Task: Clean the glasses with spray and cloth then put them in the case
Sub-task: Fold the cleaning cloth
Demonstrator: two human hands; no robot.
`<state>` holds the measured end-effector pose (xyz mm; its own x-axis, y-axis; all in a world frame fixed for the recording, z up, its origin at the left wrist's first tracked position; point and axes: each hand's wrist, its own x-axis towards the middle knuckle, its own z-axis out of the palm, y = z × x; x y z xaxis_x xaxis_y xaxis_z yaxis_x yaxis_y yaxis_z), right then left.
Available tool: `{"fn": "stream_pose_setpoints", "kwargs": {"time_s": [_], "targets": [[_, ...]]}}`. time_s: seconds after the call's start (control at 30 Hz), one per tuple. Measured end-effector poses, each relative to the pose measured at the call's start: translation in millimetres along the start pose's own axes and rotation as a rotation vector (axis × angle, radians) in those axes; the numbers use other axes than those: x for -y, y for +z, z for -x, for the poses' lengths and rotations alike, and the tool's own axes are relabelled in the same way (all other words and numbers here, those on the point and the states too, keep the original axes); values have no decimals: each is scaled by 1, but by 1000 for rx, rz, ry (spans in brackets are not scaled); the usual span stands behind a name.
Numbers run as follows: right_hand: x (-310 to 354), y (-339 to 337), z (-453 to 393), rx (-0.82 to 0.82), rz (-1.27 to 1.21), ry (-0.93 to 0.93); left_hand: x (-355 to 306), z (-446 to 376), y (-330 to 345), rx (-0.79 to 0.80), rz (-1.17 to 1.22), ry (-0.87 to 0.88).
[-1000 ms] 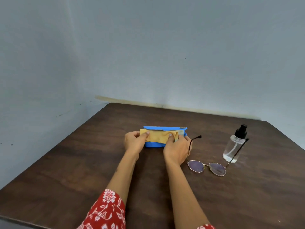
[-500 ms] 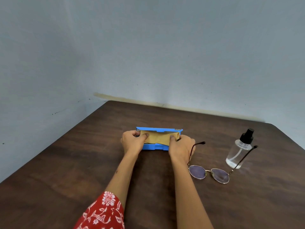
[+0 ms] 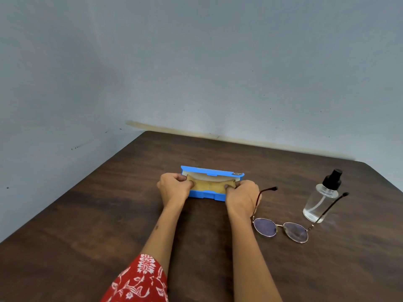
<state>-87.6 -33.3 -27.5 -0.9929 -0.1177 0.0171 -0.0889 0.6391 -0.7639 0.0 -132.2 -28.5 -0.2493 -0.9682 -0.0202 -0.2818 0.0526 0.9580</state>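
A blue glasses case (image 3: pixel 206 195) lies open in the middle of the brown table (image 3: pixel 109 214), its lid raised at the back. A yellow cloth (image 3: pixel 209 185) lies spread inside it. My left hand (image 3: pixel 174 186) pinches the cloth's left end and my right hand (image 3: pixel 241 197) pinches its right end, thumbs on top. Round wire-framed glasses (image 3: pixel 281 228) lie on the table to the right of my right hand, temples unfolded and pointing away. A clear spray bottle (image 3: pixel 322 197) with a black nozzle stands upright behind the right temple.
The table stands in a corner, with grey walls close behind it and to the left. Its right rear corner is rounded. A red patterned sleeve (image 3: pixel 139 280) shows at the bottom.
The cloth has sunk lower into the case, and both hands have followed it down while holding its ends. The view has shifted slightly; glasses and bottle have not moved.
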Motion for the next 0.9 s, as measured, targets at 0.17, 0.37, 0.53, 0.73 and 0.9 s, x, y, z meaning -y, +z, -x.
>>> {"fn": "stream_pose_setpoints", "kwargs": {"time_s": [0.17,0.37,0.53,0.73,0.9], "targets": [[2,-2,3,-25,-32,10,1,4,4,-7,-48,96],[3,-8,9,-60,-55,-30,4,4,5,-57,-64,143],[3,-10,9,-41,-27,-27,6,4,7,-58,-76,167],[5,-6,27,-75,22,-137,5,11,6,-20,-57,198],[8,-12,53,-59,52,-202,8,20,3,-32,17,273]]}}
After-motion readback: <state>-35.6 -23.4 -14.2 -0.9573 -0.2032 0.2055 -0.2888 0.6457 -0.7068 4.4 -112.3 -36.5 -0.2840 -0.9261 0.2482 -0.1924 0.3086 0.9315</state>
